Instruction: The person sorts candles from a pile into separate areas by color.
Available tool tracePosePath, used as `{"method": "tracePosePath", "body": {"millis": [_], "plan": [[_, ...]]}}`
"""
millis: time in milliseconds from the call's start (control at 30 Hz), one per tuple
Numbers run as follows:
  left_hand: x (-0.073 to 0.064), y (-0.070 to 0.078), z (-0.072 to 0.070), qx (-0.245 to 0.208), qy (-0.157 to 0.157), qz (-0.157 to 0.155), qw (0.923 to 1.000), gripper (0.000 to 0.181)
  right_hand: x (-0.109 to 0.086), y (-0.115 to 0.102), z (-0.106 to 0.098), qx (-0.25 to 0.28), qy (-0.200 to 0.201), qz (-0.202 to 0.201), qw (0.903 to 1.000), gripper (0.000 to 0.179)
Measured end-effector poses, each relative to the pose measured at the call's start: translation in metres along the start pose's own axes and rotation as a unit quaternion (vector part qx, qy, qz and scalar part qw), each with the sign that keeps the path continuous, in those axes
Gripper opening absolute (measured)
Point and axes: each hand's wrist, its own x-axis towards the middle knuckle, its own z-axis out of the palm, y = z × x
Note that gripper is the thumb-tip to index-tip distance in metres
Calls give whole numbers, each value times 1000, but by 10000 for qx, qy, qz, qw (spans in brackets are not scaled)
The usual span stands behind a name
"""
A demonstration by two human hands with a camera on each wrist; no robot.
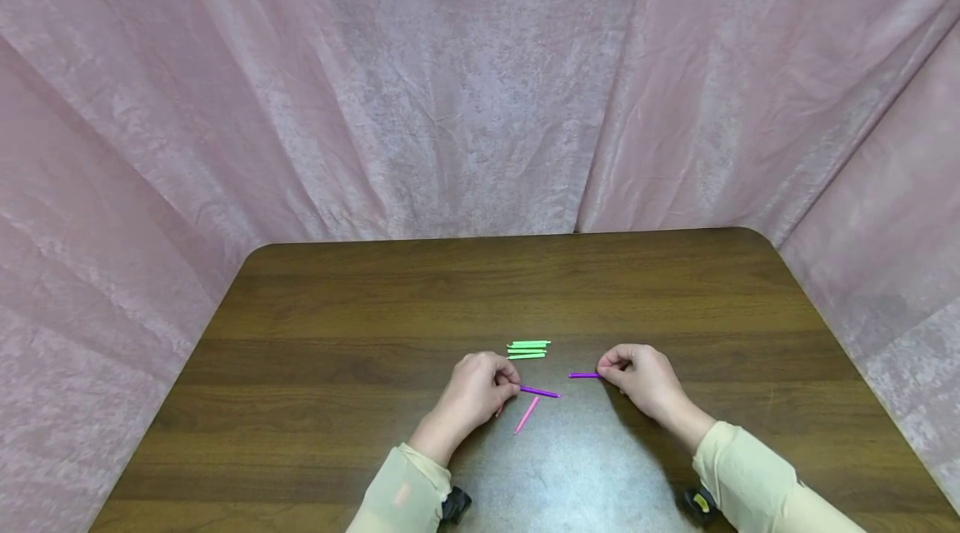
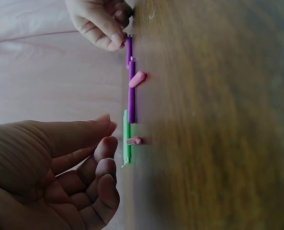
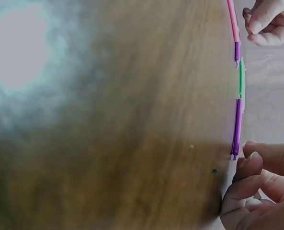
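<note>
My left hand (image 1: 474, 391) is at the left end of a purple candle (image 1: 540, 392) lying on the table. In the left wrist view its curled thumb and forefinger stay a small gap above that candle. My right hand (image 1: 645, 379) has thumb and forefinger right at the right end of a second purple candle (image 1: 582, 376); I cannot tell whether they pinch it. A pink candle (image 1: 527, 415) lies slanted below the left purple one. Another pink candle (image 2: 134, 141) sits near my left fingers, mostly hidden by the hand in the head view.
Several green candles (image 1: 528, 349) lie side by side just beyond the hands. The brown wooden table (image 1: 337, 308) has rounded far corners. Pink curtains (image 1: 465, 83) hang behind and at both sides. Black devices (image 1: 455, 505) are at the wrists.
</note>
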Motion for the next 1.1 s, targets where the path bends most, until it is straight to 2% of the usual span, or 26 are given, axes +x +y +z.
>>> {"method": "tracePosePath", "body": {"millis": [333,600,867,1100], "plan": [[5,1,-1,93,-202,-43,9997,8,-9,-4,-1,388,-53,127,9992,5],[7,2,1,-113,-343,-138,9993,10,-17,-11,-1,776,-148,146,9968,7],[8,0,2,-11,-285,72,9996,8,-25,-14,3,1199,-438,-31,9918,4],[10,-1,2,55,-287,116,9995,7,-29,-18,2,1315,-537,-80,9898,5]]}}
